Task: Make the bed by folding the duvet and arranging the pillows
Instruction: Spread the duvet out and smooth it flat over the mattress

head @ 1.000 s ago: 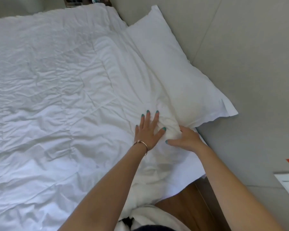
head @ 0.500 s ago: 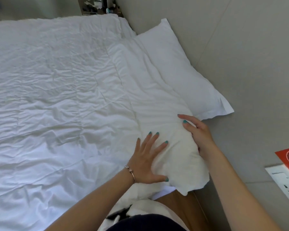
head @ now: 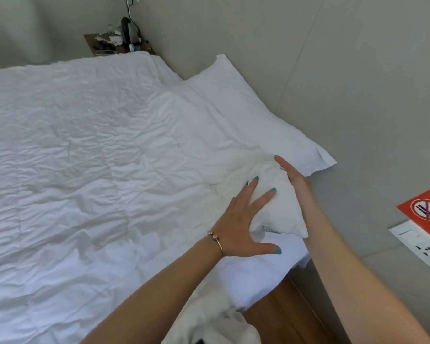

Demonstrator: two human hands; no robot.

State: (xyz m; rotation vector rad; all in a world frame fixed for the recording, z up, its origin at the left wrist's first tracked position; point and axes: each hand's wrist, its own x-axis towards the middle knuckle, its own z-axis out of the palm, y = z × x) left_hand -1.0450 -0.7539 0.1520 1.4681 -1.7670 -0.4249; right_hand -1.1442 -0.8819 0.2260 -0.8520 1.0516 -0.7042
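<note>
Bed (head: 263, 276) against grey wall (head: 358, 95) | cluttered nightstand (head: 117, 44) beyond | pillow (head: 258, 115) | left hand (head: 243, 227), right hand (head: 296, 180): straight fingers pressing bunched duvet (head: 85, 170) corner, gripping nothing.

This is a bedroom, most likely a hotel or guest room. A bed (head: 271, 276) takes up most of the view, covered by a rumpled white duvet (head: 85, 157), with a white pillow (head: 258, 108) lying against a plain grey panelled wall (head: 333, 58). A red no-smoking sign (head: 425, 212) is fixed to that wall above a white socket panel (head: 417, 244). A small cluttered bedside table (head: 94, 45) stands in the far corner, and wooden floor (head: 278, 314) shows beside the bed.
</note>
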